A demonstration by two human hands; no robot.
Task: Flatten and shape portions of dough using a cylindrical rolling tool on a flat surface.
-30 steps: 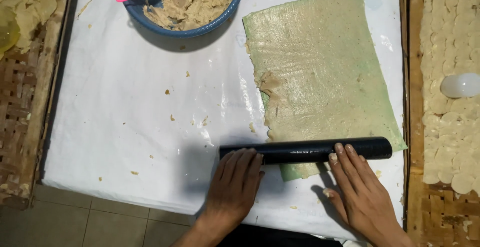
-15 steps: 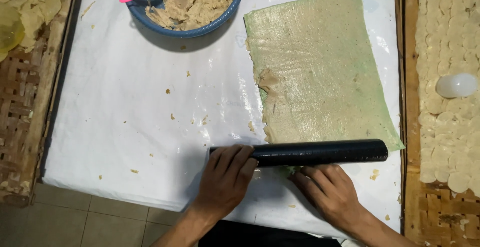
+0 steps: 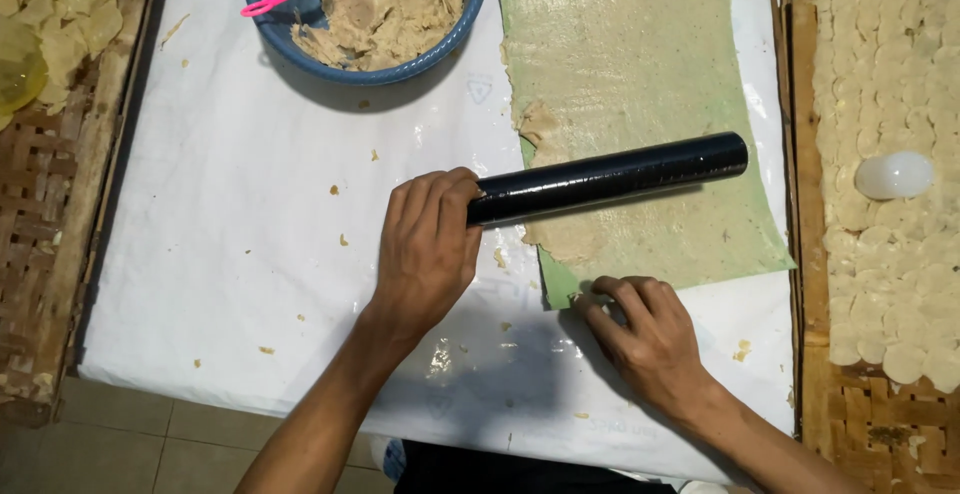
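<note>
Here the left hand (image 3: 428,244) grips and hides the black roller's (image 3: 610,178) end; right hand (image 3: 645,334) presses flat.

Bare forearms, no sleeves; dark clothing, perhaps trousers, below.

brightness: you've got even, fairly bright light; white table cover (image 3: 250,254) reads clean, not blown out.
source: light comes from above and the far side, since your shadows fall toward you.
shadows: soft dark patch under the left hand (image 3: 428,249) and right hand (image 3: 650,339), spreading over the near table edge; crescent shadow under the blue bowl (image 3: 470,4).
glare: long specular streak along the black roller (image 3: 610,179); wet glints on the cover near your wrists; white bulb-like object (image 3: 893,176) is near clipping.
focus: sharp across centre; dough sheet (image 3: 640,104) texture resolves well.
edges: slight softening and mild bowing at the woven trays (image 3: 40,204).
motion blur: none that you can see.
</note>
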